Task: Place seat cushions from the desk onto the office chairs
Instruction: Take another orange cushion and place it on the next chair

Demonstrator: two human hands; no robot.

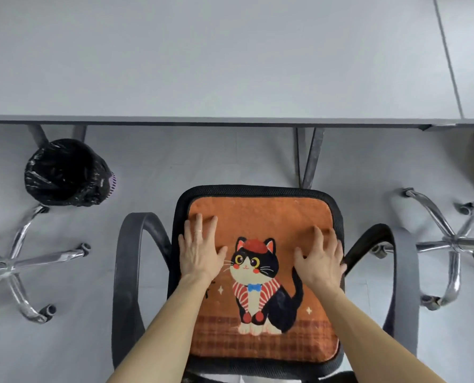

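An orange seat cushion (257, 217) printed with a black-and-white cat in a red beret lies flat on the black office chair (253, 189) right below me. My left hand (199, 251) rests palm-down with fingers spread on the cushion's left part. My right hand (320, 259) lies palm-down on its right part, close to the right edge. Neither hand grips anything. The chair's black armrests curve out on both sides. The grey desk (216, 64) spans the upper view, and no cushion shows on the part in view.
A bin lined with a black bag (64, 172) stands under the desk at the left. Chrome star bases of other chairs sit at the far left (14, 264) and the right (448, 241). Desk legs (309, 158) stand just beyond the chair.
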